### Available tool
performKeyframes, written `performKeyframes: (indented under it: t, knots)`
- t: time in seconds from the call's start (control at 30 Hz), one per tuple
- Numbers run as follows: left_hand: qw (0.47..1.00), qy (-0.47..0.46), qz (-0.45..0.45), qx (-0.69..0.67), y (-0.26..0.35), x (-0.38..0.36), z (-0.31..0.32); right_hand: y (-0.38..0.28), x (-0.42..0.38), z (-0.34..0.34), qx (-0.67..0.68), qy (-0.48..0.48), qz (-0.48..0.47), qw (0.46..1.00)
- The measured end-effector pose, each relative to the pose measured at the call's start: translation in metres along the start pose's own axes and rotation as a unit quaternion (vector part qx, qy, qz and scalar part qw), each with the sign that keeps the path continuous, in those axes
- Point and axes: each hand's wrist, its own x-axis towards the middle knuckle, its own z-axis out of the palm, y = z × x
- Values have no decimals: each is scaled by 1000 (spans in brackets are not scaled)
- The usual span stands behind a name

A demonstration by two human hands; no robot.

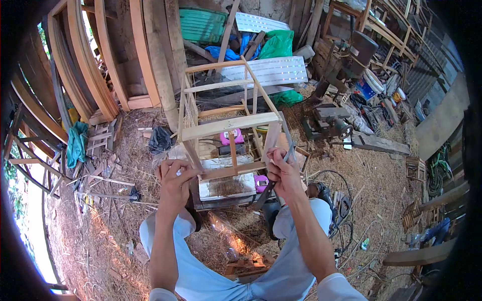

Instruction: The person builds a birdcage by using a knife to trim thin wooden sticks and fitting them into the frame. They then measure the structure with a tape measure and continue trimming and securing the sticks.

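A light wooden frame (231, 124) of slats and posts stands on a low bench (216, 202) between my knees. My left hand (174, 178) is at the frame's lower left corner, thumb and finger pinched by the end of the lower rail (216, 173); what they hold is too small to make out. At the lower right corner my right hand (283, 173) is closed round a thin dark metal tool, whose ends stick out above and below the fist. Two pink tape measures (231, 136) lie inside and beside the frame.
Curved wooden pieces (90, 65) lean at the left. Behind the frame lie a white perforated panel (281, 70) and green sheeting (277, 44). A metal machine (326, 123) stands at the right, cables (346, 200) below it. Wood shavings cover the ground.
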Motion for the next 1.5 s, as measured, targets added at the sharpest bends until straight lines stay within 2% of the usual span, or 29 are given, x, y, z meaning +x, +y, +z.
performKeyframes:
  t: [0.07, 0.13, 0.23, 0.43, 0.57, 0.63, 0.73, 0.93, 1.13, 1.37, 1.5]
  knots:
    - [1000, 1, 0, 5, 4, 0, -1, 4, -2, 3, 23, -9, 3, 1000]
    - [997, 24, -49, 52, 9, 2, -2, 8, -2, 7, 17, 7, 16, 1000]
    - [996, 48, -54, 46, 7, 2, 1, 13, 0, 12, -14, 29, 26, 999]
    - [997, 24, -71, 14, 11, 1, 4, 21, 10, 2, -23, 75, 39, 996]
    - [995, 61, -70, 29, 5, 2, 8, 24, 13, -1, -29, 56, 50, 997]
    - [986, 113, -113, 40, 3, 3, 9, 25, 14, 5, -22, 62, 46, 997]
    - [983, 110, -145, 34, -2, 1, 11, 30, 20, 5, -8, 25, 31, 999]
    - [988, 94, -112, 53, 2, 3, 11, 30, 23, 9, 0, 59, 57, 997]
    - [989, 94, -114, 0, -6, 1, 15, 33, 28, 5, 11, 53, 69, 996]
    - [991, 82, -103, 8, -3, 2, 16, 38, 29, 6, 1, 75, 65, 995]
    - [988, 81, -126, -28, -10, -1, 14, 43, 26, 11, 12, 79, 67, 994]
